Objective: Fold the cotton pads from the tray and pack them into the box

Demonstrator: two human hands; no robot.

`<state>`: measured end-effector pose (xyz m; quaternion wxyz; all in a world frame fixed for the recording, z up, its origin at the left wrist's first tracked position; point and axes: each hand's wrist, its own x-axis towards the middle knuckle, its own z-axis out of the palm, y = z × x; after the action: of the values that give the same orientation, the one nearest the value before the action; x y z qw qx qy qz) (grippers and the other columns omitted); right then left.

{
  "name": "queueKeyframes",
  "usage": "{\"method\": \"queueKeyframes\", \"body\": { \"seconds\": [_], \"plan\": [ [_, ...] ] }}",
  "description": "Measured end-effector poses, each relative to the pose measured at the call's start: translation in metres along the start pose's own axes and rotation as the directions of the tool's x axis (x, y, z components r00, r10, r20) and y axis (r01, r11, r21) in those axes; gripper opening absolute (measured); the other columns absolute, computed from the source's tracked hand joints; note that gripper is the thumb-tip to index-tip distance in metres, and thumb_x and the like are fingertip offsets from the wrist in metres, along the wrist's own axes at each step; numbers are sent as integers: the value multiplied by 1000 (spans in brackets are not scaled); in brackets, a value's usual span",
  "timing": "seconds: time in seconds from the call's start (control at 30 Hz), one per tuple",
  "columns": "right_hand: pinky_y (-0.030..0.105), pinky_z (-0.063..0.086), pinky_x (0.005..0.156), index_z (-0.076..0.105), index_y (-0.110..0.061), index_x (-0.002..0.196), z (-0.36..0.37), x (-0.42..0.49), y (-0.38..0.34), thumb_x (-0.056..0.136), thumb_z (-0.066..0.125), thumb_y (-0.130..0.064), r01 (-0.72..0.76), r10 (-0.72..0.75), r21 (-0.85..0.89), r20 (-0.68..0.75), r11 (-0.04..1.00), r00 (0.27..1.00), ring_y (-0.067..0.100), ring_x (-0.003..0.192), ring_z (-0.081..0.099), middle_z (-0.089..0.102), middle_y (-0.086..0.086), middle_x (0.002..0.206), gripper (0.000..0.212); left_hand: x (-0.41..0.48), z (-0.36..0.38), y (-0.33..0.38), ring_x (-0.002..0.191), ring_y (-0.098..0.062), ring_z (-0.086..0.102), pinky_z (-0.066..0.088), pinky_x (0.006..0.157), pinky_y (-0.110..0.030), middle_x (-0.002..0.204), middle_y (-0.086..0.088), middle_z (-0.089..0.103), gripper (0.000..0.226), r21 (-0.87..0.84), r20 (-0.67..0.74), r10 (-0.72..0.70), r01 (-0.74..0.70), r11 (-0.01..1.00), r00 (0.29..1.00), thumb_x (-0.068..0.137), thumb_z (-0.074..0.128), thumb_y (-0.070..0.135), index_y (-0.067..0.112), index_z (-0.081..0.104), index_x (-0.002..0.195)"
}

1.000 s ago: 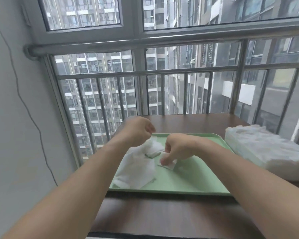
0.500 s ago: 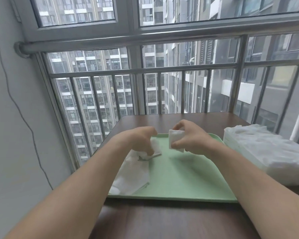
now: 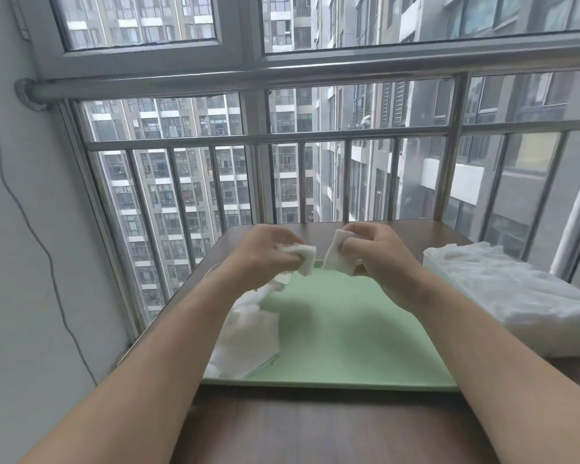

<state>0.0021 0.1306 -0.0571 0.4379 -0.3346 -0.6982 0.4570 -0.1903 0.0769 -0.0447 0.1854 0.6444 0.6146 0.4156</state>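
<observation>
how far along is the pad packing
Midway, apparently. The box already holds white material. The left hand grips a folded pad and the right hand a second pad over the tray, unpacked. A pile of unfolded pads lies there, left to fold.

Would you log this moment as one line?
left hand grips white cotton pad; right hand grips second white pad; above green plastic tray

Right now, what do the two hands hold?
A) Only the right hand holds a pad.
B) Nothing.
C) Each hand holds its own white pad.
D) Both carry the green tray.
C: the left hand pinches one cotton pad and the right hand grips a second pad, with a gap between them, above the tray.
</observation>
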Motion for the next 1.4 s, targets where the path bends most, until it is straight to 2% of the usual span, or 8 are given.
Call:
{"method": "queueKeyframes", "body": {
  "seconds": [0.13,0.3,0.4,0.67,0.97,1.07,1.23,1.4],
  "plan": [
    [35,41,66,65,-10,82,5,-5,-6,77,58,-7,17,-25,77,100,997,995,23,75,54,59,10,78,8,-10,0,1,76,-21,66,62,76,-48,90,-12,68,26,-192,-39,-40,32,981,998,80,79,1,9,71,103],
    [40,54,76,68,-11,92,8,-7,-10,79,71,7,45,-72,176,148,983,986,25,80,65,72,12,86,22,-17,-1,7,60,-5,66,61,58,-32,83,-5,67,34,-323,-92,-43,11,946,995,78,83,2,9,65,105],
    [43,58,85,68,-3,103,7,-9,-13,79,74,8,37,-75,241,150,970,986,29,88,71,74,21,101,27,-21,0,7,66,-11,68,61,58,-30,86,-8,70,34,-353,-80,-59,27,935,995,79,84,8,9,65,107],
    [64,49,97,66,-2,99,11,-10,-13,69,83,-6,15,-33,170,102,985,994,42,95,69,73,26,103,35,-22,3,7,81,-19,72,62,69,-33,94,-8,74,20,-420,-46,-33,11,908,998,104,53,15,13,73,106],
    [29,55,67,65,2,103,11,-8,-8,78,82,-5,6,-10,134,26,991,1000,23,80,69,74,21,100,31,-26,7,13,91,-27,75,60,75,-35,102,-9,77,33,-570,50,-42,63,819,998,102,50,37,12,69,112],
    [23,48,58,63,-1,97,14,-9,-7,77,86,-20,16,-15,37,-17,999,1000,15,66,63,74,14,86,36,-28,8,12,91,-26,75,61,73,-33,101,-10,76,28,-489,-18,28,-34,872,999,90,73,17,9,67,116],
    [13,40,45,63,-3,95,15,-5,-2,92,70,-26,-27,4,-166,-139,986,990,11,54,54,62,7,79,24,-22,-2,-1,94,-28,70,59,86,-50,97,-10,72,22,-403,-215,-19,-71,913,976,88,70,0,16,70,103],
    [14,42,47,65,-13,95,14,-4,-5,95,64,-25,-56,43,-426,-41,903,998,12,60,60,70,2,85,11,-20,-17,-15,86,-16,67,58,74,-31,89,3,71,25,-417,-331,-89,-61,907,939,88,70,1,27,68,91]
  ]
}}
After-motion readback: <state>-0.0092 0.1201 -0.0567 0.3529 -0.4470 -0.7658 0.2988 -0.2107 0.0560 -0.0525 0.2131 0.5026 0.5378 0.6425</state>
